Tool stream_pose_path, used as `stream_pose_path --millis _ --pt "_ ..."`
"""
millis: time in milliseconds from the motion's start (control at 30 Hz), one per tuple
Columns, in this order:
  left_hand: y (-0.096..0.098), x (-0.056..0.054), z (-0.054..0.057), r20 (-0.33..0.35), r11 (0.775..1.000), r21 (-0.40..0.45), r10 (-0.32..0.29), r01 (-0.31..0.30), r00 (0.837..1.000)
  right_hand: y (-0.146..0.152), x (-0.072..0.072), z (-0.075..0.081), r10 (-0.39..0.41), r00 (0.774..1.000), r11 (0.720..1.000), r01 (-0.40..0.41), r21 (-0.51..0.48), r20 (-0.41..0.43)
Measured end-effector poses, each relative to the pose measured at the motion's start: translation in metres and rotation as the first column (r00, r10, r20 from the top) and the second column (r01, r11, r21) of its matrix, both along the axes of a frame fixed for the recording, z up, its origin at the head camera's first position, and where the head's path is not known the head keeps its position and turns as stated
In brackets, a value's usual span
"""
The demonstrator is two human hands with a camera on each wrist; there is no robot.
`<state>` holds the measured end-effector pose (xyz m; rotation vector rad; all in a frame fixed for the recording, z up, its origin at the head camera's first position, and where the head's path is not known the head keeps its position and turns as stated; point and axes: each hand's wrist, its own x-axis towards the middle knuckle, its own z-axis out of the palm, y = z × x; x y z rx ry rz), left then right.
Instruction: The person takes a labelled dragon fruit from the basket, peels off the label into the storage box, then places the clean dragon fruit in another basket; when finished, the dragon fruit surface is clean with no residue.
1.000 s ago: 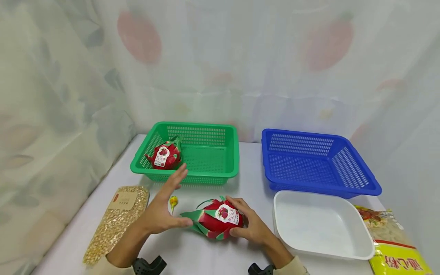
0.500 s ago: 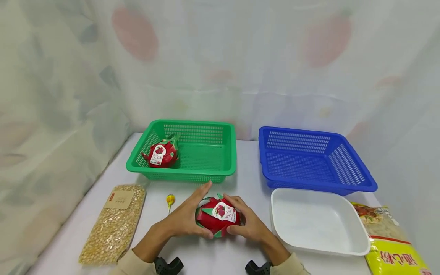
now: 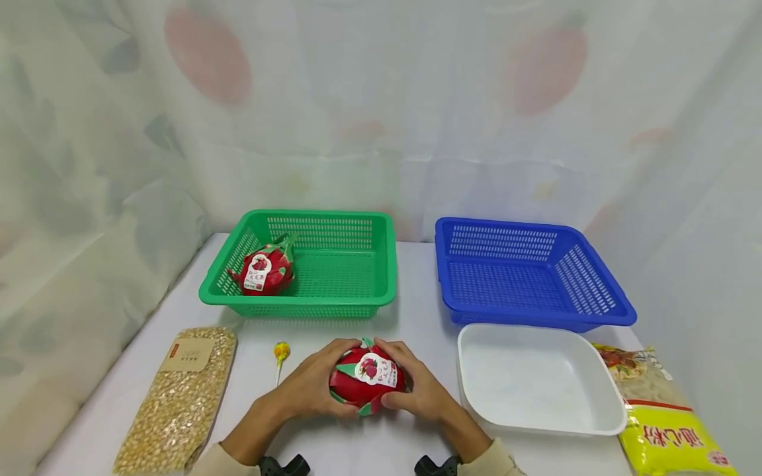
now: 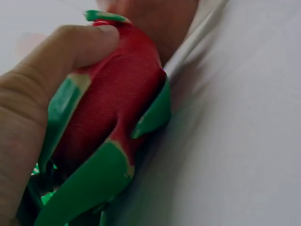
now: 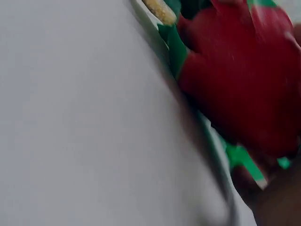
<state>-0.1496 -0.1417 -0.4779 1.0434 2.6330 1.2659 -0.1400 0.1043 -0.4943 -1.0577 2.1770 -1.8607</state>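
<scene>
Between my two hands is a red dragon fruit [image 3: 362,383] with green scale tips and a white label. My left hand [image 3: 312,383] grips its left side, and in the left wrist view the thumb [image 4: 89,44] presses along its red skin. On the opposite side my right hand [image 3: 421,390] holds it with curled fingers and thumb. The right wrist view shows the dragon fruit's [image 5: 240,70] smooth end close over the white table. A second labelled dragon fruit [image 3: 270,271] lies in the left part of the green basket [image 3: 309,301].
Left of my hands are a bag of corn kernels [image 3: 178,403] and a lollipop [image 3: 281,352]. At the back right stands a blue basket [image 3: 536,318], with a white tray [image 3: 542,383] in front of it. A yellow pasta bag [image 3: 667,423] lies at the far right.
My left hand has come in from the left and closed on the dragon fruit, which the right hand was holding. The view has shifted slightly, moving everything left in the picture.
</scene>
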Motion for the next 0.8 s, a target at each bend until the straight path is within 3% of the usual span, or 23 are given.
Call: stream_pose_path --millis 200,300,467,633,700,800 --pt "0.001 0.001 -0.005 -0.026 1.0 0.012 0.029 -0.029 0.999 -0.008 0.01 0.034 -0.203 0.978 0.975 0.207 0.08 -0.054" --pt "0.001 0.001 -0.004 -0.018 0.999 0.009 0.046 -0.046 0.999 -0.013 0.006 0.053 -0.23 0.973 0.962 0.231 0.144 -0.028" --pt "0.001 0.0 -0.002 -0.017 0.999 0.02 0.032 -0.031 0.999 -0.016 -0.012 0.077 -0.108 0.994 0.939 0.095 0.33 0.021" --pt "0.0 -0.002 -0.002 -0.015 1.0 0.029 0.011 -0.01 1.0 -0.021 -0.032 0.094 0.053 0.992 0.864 -0.102 0.494 0.112" --pt "0.0 -0.002 -0.002 -0.021 1.0 0.029 0.012 -0.012 1.0 -0.022 -0.039 0.099 0.087 0.987 0.83 -0.146 0.538 0.134" --pt "0.0 -0.001 -0.002 -0.019 1.0 0.024 0.014 -0.014 1.0 -0.023 -0.046 0.101 0.122 0.981 0.802 -0.186 0.568 0.148"
